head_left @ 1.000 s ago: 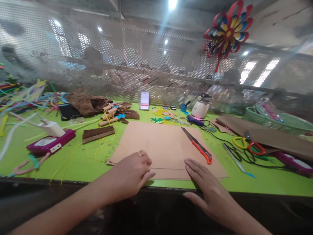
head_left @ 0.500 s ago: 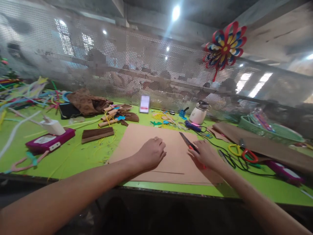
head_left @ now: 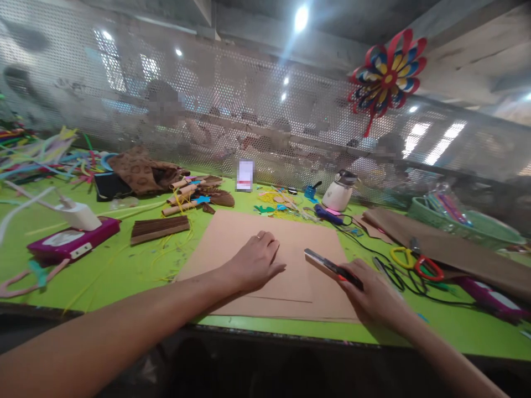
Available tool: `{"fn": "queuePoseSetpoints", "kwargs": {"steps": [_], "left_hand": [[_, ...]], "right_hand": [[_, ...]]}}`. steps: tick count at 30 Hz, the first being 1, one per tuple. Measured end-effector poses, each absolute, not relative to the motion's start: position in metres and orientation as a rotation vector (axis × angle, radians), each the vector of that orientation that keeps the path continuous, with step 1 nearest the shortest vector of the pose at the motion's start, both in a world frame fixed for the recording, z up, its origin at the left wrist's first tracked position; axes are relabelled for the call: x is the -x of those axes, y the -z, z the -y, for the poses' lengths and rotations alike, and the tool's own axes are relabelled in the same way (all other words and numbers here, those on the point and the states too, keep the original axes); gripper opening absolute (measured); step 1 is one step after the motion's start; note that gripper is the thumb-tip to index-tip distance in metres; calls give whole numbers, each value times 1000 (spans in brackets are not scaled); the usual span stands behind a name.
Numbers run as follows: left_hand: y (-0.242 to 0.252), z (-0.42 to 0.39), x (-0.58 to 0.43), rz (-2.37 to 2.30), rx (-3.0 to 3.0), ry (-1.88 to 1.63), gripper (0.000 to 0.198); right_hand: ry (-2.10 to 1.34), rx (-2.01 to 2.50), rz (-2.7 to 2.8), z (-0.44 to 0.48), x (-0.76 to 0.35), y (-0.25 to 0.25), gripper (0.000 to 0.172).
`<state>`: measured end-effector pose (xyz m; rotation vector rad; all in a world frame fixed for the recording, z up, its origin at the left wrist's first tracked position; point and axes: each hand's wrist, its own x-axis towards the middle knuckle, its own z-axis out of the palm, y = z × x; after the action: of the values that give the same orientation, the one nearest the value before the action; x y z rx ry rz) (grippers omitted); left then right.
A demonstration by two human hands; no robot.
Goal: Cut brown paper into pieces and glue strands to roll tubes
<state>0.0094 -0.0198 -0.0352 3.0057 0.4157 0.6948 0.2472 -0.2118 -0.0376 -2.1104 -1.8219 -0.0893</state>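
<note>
My left hand [head_left: 258, 262] rests on a stack of light brown paper [head_left: 232, 229], fingers bent a little and thumb held out, holding nothing. One sheet's front edge shows as a dark line below that hand. In my right hand [head_left: 373, 287] is a pair of scissors [head_left: 327, 263] with dark blades and red on the handles. The blades look closed and point up and left, over the right part of the paper. My palm and fingers hide most of the handles.
A purple power strip [head_left: 74, 240] with a white plug and a folded brown paper strip [head_left: 160, 229] lie left. Beyond the paper are a glue gun [head_left: 327, 214], a white jug [head_left: 339, 192] and a phone [head_left: 245, 175]. Yellow-and-red-handled scissors [head_left: 417, 262], cables and a green basket [head_left: 485, 224] are right.
My right hand has drawn back toward the table's front edge and to the right, the scissors with it. My left hand's thumb now sticks out further from the fingers.
</note>
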Motion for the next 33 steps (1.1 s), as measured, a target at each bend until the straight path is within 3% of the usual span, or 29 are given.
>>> {"fn": "queuePoseSetpoints", "kwargs": {"steps": [19, 25, 33], "left_hand": [[36, 21, -4, -434, -2935, -686, 21], [35, 22, -6, -409, -2970, -755, 35], [39, 14, -16, -507, -3138, -562, 42]], "right_hand": [[37, 1894, 1872, 206, -237, 46, 23], [-169, 1815, 2095, 216, -235, 28, 26], [-406, 1849, 2178, 233, -229, 14, 32]]}}
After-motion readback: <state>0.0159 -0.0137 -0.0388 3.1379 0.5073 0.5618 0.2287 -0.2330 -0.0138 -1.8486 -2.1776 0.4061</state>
